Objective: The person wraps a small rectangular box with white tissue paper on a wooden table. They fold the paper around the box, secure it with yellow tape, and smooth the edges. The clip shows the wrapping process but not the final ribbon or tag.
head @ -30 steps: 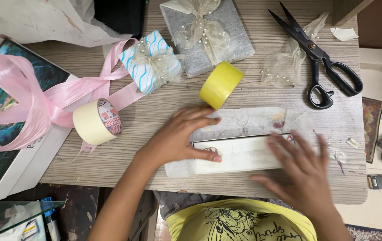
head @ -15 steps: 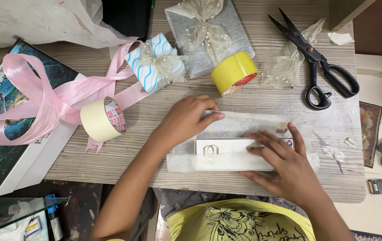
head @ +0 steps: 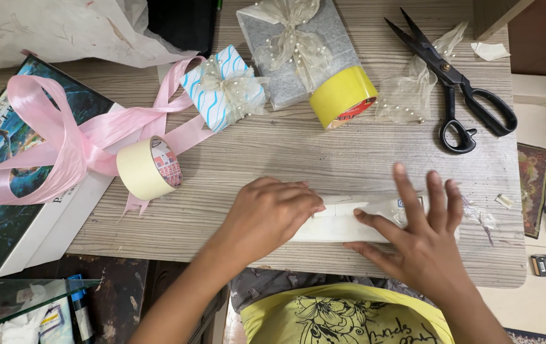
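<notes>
1. Your left hand [head: 266, 216] lies palm down with its fingers curled over the left end of a small white paper-wrapped box [head: 343, 223]. It presses on the box and grips nothing else.
2. Your right hand [head: 423, 239] lies flat on the right part of the same box, fingers spread wide and pointing toward the desk's far edge. It is fully open and presses down rather than clasping.
3. The box sits near the desk's [head: 286, 153] front edge, a little right of the middle, long side parallel to that edge. Much of it is hidden under your 2 hands.
4. A roll of cream masking tape [head: 147, 167] stands on edge toward the left edge, well apart from your left hand.
5. A pink ribbon [head: 63, 143] loops across a book [head: 5, 210] with a dark picture cover that overhangs the front left corner. One ribbon tail runs under the masking tape.
6. A small gift box with blue wavy stripes [head: 222, 86] and a pale bow sits near the far edge, just beside a larger grey wrapped gift [head: 337, 41] with a pearl-dotted bow.
7. A roll of yellow tape [head: 343, 95] leans against the grey gift's near side.
8. Black scissors [head: 454, 79] lie shut near the far right corner, beside a scrap of sheer pearl-dotted ribbon [head: 410, 95].
</notes>
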